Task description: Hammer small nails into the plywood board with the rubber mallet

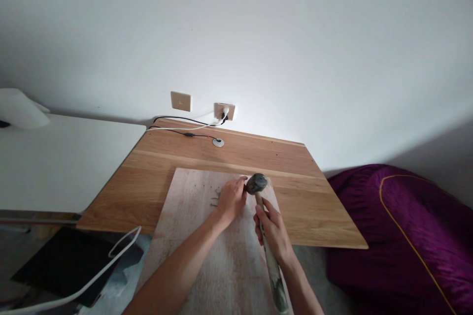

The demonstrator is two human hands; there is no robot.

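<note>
My right hand (273, 231) is wrapped round the wooden handle of a hammer (257, 184), whose dark head hovers just above a pale wooden board (192, 197). Beside the hammer head, my left hand (232, 198) rests on the board with its fingertips pinched together; what they hold is too small to make out. Several small nails (215, 196) lie loose on the board just left of that hand. The board lies on a wooden desk (295, 192) and overhangs its near edge towards me.
A white table (62, 157) adjoins the desk on the left. Cables (185, 133) run from a wall socket (223, 110) across the desk's back edge. A purple cushion (399, 236) sits on the floor at right. A black flat object (62, 261) and white cable (111, 256) lie lower left.
</note>
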